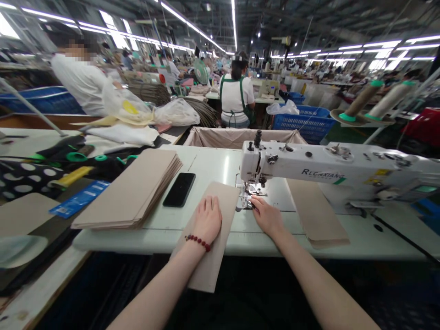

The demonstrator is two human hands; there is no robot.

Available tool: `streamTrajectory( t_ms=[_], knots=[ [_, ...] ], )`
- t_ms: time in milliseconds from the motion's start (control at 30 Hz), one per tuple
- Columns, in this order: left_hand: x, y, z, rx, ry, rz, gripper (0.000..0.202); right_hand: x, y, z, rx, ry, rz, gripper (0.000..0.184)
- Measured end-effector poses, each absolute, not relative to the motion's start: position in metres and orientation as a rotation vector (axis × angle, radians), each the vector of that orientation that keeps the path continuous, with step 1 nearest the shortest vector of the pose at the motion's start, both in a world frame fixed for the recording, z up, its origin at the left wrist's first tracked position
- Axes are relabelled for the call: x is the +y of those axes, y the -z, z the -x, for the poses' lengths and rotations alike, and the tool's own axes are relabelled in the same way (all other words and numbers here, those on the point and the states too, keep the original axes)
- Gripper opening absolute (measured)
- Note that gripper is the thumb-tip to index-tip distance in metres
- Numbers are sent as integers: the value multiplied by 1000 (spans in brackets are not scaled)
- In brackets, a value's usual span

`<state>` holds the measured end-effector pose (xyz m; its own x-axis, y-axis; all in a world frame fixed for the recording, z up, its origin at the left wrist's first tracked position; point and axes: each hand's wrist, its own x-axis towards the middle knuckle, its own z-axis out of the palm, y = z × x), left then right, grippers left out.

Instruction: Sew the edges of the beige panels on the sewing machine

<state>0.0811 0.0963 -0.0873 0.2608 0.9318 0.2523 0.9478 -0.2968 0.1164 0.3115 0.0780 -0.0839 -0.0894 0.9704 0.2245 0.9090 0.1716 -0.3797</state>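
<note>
My left hand [207, 219] lies flat on a long beige fabric strip [209, 256], with a red bead bracelet [198, 243] on its wrist. My right hand [267, 217] is beside the strip, its fingertips at the needle plate [245, 199] under the presser foot of a white RLCNXIANG sewing machine [330, 169]. Whether those fingertips pinch anything is hidden. To the left, a stack of beige fabric panels [127, 190] and a black smartphone [179, 189] rest on the white machine table [213, 165]. Another beige pile [319, 215] sits right of the needle.
Left of the table lie polka-dot cloth [29, 178] and a blue packet [79, 198]. A cloth-lined bin [237, 137] stands behind it. Thread cones [374, 103] are at the right, beside a blue crate [302, 126]. Co-workers [236, 96] sit and stand further off.
</note>
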Motion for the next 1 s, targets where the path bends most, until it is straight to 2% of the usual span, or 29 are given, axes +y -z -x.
streamTrajectory(
  t_ms=[233,467,567,700,833,900,1000],
  knots=[
    [43,95,-53,-1532,313,2886,59,29,77,-336,-1768,-370,1698,26],
    [76,83,-92,-1059,390,3347,56,-43,95,-353,-1474,-485,1801,27],
    [84,78,-103,-999,379,3386,53,-66,106,-355,-1429,-524,1832,23],
    [68,68,-111,-1065,368,3316,39,-80,116,-354,-1422,-589,1823,19],
    [40,65,-124,-1017,320,3280,68,-75,114,-349,-1564,-572,1763,28],
    [32,71,-131,-986,310,3268,68,-69,111,-346,-1675,-540,1723,32],
    [31,80,-137,-979,346,3241,55,-62,106,-345,-1792,-504,1679,24]
  ],
)
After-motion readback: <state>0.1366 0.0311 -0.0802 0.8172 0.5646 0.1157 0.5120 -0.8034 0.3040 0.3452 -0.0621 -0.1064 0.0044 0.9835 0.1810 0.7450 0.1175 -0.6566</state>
